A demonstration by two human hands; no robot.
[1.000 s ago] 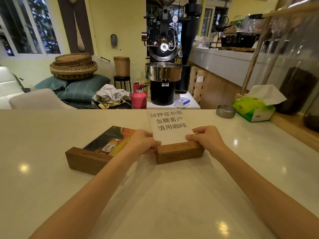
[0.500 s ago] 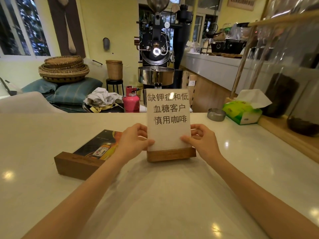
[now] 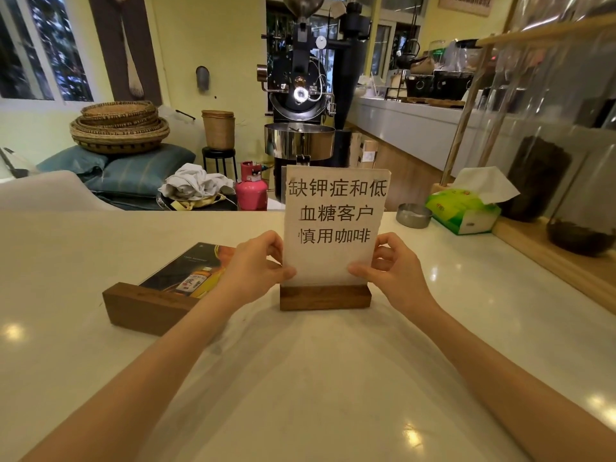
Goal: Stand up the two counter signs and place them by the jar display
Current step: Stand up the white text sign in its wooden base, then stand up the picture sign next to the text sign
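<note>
A white text sign stands upright in its dark wooden base on the pale counter, facing me. My left hand pinches its left edge and my right hand pinches its right edge, just above the base. A second sign, a dark picture sign in a wider wooden base, lies flat on the counter just left of my left hand. The jar display, tall glass jars holding dark contents on a wooden ledge, runs along the counter's right side.
A green tissue box and a small metal ashtray sit at the counter's far right, in front of the jars. Beyond the counter stand a black coffee roaster, a pink gas canister and stacked woven baskets.
The white text sign has been tipped up from lying flat to standing upright on its base. Both hands shifted from the base to the sheet's side edges.
</note>
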